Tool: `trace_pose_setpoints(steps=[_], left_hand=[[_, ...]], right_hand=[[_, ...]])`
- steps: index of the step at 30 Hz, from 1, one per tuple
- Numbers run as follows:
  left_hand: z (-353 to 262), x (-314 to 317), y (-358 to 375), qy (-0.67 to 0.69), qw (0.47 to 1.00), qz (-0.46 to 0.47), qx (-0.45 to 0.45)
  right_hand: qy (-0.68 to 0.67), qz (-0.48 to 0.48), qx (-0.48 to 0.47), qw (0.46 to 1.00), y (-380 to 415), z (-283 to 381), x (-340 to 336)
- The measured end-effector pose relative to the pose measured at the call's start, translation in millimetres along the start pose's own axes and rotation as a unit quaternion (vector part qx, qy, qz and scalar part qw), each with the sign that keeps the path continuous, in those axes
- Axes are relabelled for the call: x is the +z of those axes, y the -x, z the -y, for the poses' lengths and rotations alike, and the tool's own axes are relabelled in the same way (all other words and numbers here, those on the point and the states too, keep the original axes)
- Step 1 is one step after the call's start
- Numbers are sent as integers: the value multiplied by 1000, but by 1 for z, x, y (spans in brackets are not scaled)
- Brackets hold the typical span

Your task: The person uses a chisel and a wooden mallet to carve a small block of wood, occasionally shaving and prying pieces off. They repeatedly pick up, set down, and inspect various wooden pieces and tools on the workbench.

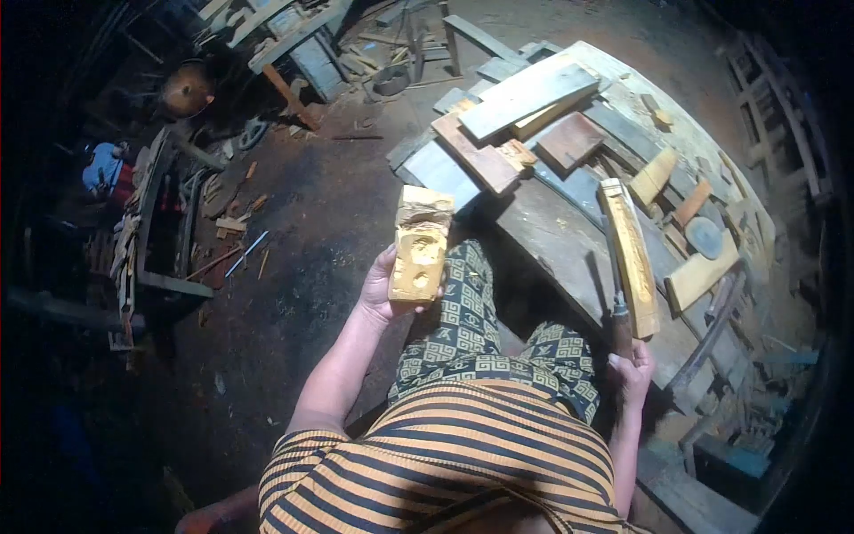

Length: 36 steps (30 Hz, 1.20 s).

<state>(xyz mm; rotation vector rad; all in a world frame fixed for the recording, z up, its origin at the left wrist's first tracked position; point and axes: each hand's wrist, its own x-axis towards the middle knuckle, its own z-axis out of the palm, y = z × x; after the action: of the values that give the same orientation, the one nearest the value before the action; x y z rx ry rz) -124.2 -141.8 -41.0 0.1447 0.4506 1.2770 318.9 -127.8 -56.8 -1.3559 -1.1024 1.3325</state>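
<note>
My left hand [382, 280] is wrapped round a pale yellow wooden block [416, 283], held upright above my left thigh. Hollows are carved into its face, and its top end is rough and notched. Low on the right, my right hand [633, 374] grips the wooden handle of a chisel [621, 331]; its dark blade points away from me. The exact shape of the blade's tip is hard to make out. Just beside the chisel, a long carved wooden piece [633, 258] lies on the workbench [543, 236].
Boards [529, 102], a reddish block [571, 141], a round grey disc [704, 237] and a curved dark bar [712, 338] lie on the bench. Wood scraps [231, 225] litter the floor at left. Another person [105, 169] is at the far left.
</note>
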Motion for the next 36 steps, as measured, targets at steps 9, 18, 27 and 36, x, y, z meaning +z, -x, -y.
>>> trace_pose_setpoints(steps=[9,18,27,36], left_hand=[[52,51,-60,-84,987,53,-125],[80,112,-122,-786,589,-95,162],[102,126,-148,-893,405,-113,162],[99,99,-151,-870,441,-123,183]], right_hand=[[-22,4,46,999,5,17,2],[-68,16,39,997,6,12,0],[-95,1,43,995,9,12,6],[-48,-4,25,999,8,7,10]])
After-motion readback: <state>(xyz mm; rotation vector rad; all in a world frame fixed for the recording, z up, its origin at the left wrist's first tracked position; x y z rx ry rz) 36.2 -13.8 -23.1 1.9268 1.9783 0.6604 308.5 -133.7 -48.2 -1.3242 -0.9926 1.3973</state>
